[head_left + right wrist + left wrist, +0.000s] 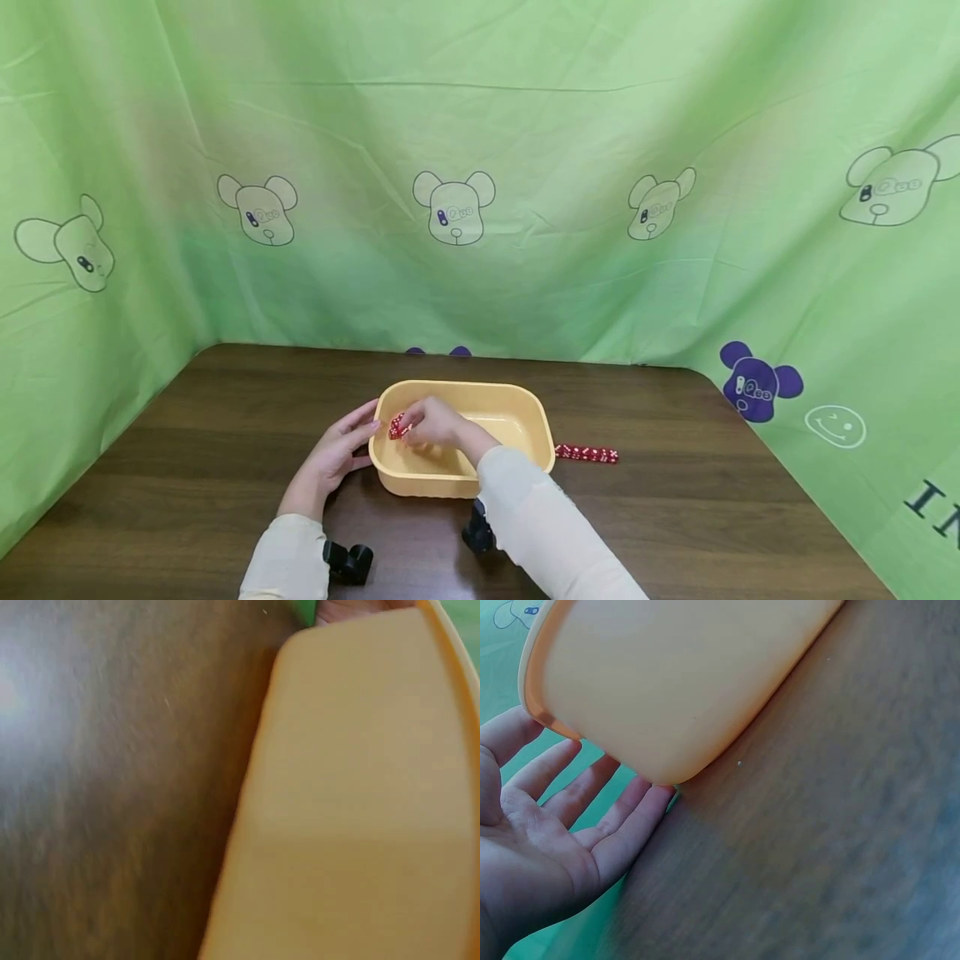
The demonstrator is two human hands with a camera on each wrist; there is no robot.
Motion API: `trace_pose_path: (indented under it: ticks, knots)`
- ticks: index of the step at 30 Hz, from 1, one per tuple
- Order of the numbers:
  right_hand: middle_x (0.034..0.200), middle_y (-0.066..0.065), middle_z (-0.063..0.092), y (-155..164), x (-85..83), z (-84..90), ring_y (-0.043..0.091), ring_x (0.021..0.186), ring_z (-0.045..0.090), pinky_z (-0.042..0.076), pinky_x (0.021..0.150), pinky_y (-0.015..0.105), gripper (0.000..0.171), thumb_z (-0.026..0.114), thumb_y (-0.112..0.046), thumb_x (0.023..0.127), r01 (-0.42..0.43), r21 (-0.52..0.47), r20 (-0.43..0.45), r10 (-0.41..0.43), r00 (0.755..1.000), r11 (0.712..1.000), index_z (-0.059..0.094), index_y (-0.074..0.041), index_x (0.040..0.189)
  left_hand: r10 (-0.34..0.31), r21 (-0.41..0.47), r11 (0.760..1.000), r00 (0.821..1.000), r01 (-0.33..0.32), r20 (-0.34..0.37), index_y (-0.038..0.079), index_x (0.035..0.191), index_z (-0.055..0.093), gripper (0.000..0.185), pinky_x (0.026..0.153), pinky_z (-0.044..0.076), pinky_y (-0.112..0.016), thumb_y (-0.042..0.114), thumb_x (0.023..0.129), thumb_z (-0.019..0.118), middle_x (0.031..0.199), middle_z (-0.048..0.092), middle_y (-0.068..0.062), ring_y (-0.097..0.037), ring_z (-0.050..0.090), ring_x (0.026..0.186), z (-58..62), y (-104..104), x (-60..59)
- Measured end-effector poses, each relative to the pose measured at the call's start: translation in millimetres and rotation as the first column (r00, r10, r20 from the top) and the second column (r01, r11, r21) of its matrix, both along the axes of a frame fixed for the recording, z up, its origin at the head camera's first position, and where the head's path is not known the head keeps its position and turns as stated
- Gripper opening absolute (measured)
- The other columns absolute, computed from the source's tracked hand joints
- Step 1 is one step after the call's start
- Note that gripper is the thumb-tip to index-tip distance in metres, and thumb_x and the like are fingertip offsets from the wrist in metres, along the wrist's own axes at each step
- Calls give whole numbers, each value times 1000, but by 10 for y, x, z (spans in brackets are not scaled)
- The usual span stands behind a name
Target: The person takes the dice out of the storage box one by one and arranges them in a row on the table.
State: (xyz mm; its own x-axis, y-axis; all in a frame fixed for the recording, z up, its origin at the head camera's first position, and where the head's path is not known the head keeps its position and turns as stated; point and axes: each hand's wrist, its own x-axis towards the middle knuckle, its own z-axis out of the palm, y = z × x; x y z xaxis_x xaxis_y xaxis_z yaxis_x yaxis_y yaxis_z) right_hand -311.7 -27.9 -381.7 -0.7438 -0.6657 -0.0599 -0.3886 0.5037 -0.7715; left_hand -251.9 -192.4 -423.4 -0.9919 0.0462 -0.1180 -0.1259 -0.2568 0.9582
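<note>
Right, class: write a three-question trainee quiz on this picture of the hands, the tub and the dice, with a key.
1. True or false: the left hand grips the yellow tub by its rim.
2. What does the right hand pinch over the tub?
3. The row of red dice on the table lies: A inside the tub, B to the tub's right, C under the left hand.

Key: 1 false, straight fingers rest against its side; 2 red dice; 3 B.
</note>
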Motion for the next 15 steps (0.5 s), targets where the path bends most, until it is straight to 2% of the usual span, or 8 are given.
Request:
trace_pose_path:
  ticks: [6,15]
  knots:
    - [78,9,63,136,-59,137,8,65,53,43,59,19,14,63,3,72,-29,-38,-73,26,997,999,64,6,86,3,-7,1000,1000,-3,5,8,133,33,50,75,43,-43,11,86,50,129,35,-18,-31,42,109,9,9,-2]
    - [71,5,62,315,-106,291,7,59,50,43,54,22,13,63,-1,75,-8,-71,-83,2,997,997,64,5,87,-4,-21,1000,1000,4,7,8,133,33,51,76,43,-43,12,86,50,130,33,-18,-31,41,109,13,1,2]
